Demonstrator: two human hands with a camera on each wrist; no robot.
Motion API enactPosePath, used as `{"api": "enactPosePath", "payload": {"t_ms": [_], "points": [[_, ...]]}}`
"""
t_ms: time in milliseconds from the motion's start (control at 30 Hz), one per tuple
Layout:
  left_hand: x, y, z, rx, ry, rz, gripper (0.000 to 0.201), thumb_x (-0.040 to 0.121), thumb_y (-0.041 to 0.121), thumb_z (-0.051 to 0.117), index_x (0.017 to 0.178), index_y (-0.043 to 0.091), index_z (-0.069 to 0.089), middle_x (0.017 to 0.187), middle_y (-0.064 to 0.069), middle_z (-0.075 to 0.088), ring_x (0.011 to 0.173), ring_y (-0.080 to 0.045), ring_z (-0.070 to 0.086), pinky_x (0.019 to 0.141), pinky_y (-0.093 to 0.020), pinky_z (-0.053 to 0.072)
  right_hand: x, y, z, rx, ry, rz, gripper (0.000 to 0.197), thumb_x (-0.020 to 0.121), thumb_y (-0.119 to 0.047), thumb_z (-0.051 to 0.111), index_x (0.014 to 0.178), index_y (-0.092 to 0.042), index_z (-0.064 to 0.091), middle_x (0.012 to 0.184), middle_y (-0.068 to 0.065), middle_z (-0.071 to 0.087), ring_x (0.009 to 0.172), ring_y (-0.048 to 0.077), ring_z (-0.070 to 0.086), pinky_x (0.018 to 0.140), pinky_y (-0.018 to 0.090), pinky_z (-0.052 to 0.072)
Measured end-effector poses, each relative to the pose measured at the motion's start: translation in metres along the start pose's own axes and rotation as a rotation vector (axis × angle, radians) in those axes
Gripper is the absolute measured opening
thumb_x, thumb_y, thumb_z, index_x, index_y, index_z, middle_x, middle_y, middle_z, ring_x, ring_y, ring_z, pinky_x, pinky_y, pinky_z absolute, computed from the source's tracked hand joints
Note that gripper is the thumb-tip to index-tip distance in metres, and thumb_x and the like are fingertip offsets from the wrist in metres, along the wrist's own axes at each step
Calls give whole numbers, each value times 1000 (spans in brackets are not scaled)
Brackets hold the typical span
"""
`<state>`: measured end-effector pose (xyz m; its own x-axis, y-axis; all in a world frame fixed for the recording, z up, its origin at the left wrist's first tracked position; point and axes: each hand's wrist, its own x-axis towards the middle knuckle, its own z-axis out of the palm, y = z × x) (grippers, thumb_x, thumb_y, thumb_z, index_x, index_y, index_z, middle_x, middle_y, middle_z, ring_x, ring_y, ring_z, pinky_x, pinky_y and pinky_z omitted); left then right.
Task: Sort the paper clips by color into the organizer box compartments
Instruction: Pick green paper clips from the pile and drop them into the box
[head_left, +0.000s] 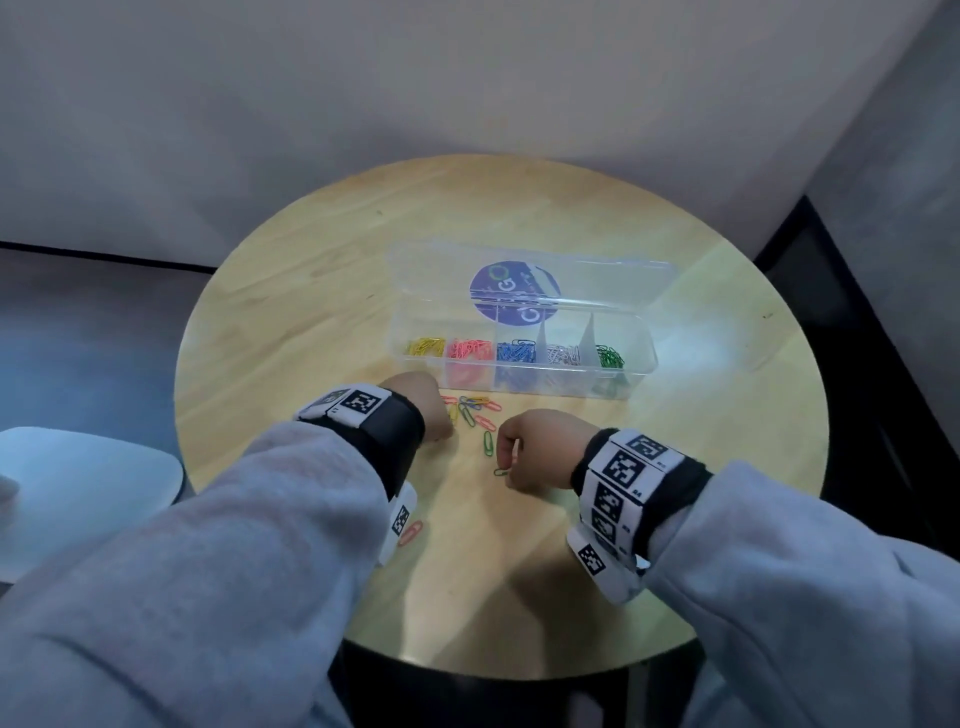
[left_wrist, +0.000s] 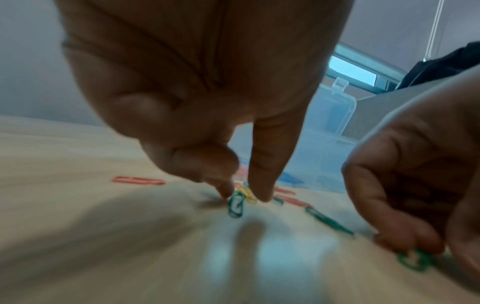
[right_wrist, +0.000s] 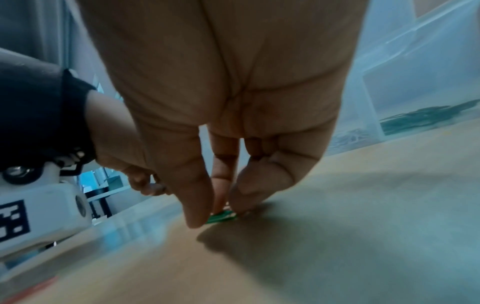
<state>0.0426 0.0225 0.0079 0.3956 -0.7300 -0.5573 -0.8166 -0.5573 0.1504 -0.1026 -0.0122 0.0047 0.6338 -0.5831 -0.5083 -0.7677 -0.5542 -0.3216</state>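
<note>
From the head camera I see a round wooden bench (head_left: 322, 291) with a clear organizer box (head_left: 522, 358) on it, lid open. In the box sit yellow, pink, blue, white and green clips, each color in its own part. A loose pile of paper clips (head_left: 470, 408) lies just in front of the box. My left hand (head_left: 415, 410) is at the pile's left edge, and its wrist band hides some clips. My right hand (head_left: 540, 449) is near it, with a green clip (head_left: 501, 472) at its fingertips. One pink clip (head_left: 410, 532) lies apart, near my left sleeve. A white seat (head_left: 78, 483) is off to the left.

From the left wrist camera, my left fingers (left_wrist: 262, 174) are bent down, and two tips press on the bench beside a green clip (left_wrist: 236, 205) and a yellow clip (left_wrist: 246, 193). They hold nothing. My right hand blocks the right side.

From the right wrist camera, my right fingers (right_wrist: 197, 195) are pressed together and pinch the green clip (right_wrist: 221, 217) low on the bench. The box is blurry behind
</note>
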Motion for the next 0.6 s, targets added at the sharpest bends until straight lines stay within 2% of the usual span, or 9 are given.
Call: {"api": "enactPosePath", "payload": {"t_ms": [100,167,233,267,367,433,500,533,600], "points": [[7,-1,4,31,0,-18,18,85,20,59,69,13,55,66,-2,54,71,-23,54,47,-22,34,2,1,0,-48,14,-14,9,84,-15,60,83,-21,54,88,-3,54,82,16,49,69,22,36],[10,-3,7,13,-7,-24,21,84,21,60,66,13,53,65,-2,54,70,-23,54,48,-23,35,2,2,1,-59,19,-27,9,84,-15,61,83,-20,53,84,-3,53,82,16,48,66,22,36],[10,-4,7,3,5,-21,13,82,22,62,74,12,59,73,-4,59,71,-22,55,53,-25,38,1,4,3,-14,36,-39,11,82,-15,63,82,-20,53,75,-6,50,80,16,48,57,22,35],[10,-5,7,-4,16,-20,11,81,23,64,79,12,61,78,-4,60,73,-22,55,57,-26,40,0,6,3,17,41,-40,12,81,-15,64,82,-21,54,74,-7,49,80,16,48,57,23,35],[8,-4,6,-3,25,-18,15,80,26,67,84,12,62,80,-4,60,74,-22,55,62,-27,41,-1,8,5,45,23,-51,10,81,-16,66,88,-20,61,74,-9,48,82,14,47,69,21,35],[5,-2,6,17,4,-20,16,82,26,66,82,11,60,75,-4,57,74,-22,54,60,-27,40,-1,7,4,34,7,-58,8,82,-16,65,87,-21,62,76,-8,50,83,15,48,67,20,35],[2,0,4,34,-8,-25,18,82,25,65,73,12,56,67,-2,51,72,-22,52,51,-25,36,-1,7,3,8,-5,-61,6,83,-16,64,87,-20,61,72,-9,49,81,15,48,57,21,35],[0,0,4,31,-9,-26,22,82,24,65,67,13,52,64,-2,48,68,-21,50,47,-24,33,-1,7,3,-1,-8,-60,6,83,-16,63,86,-20,60,69,-11,46,80,15,48,54,19,34],[-3,1,4,-5,-7,-29,28,79,19,63,58,14,45,59,-2,43,56,-19,43,44,-23,28,-2,7,5,-6,1,-62,10,83,-16,64,84,-21,55,70,-11,46,79,15,48,55,18,35]]}}
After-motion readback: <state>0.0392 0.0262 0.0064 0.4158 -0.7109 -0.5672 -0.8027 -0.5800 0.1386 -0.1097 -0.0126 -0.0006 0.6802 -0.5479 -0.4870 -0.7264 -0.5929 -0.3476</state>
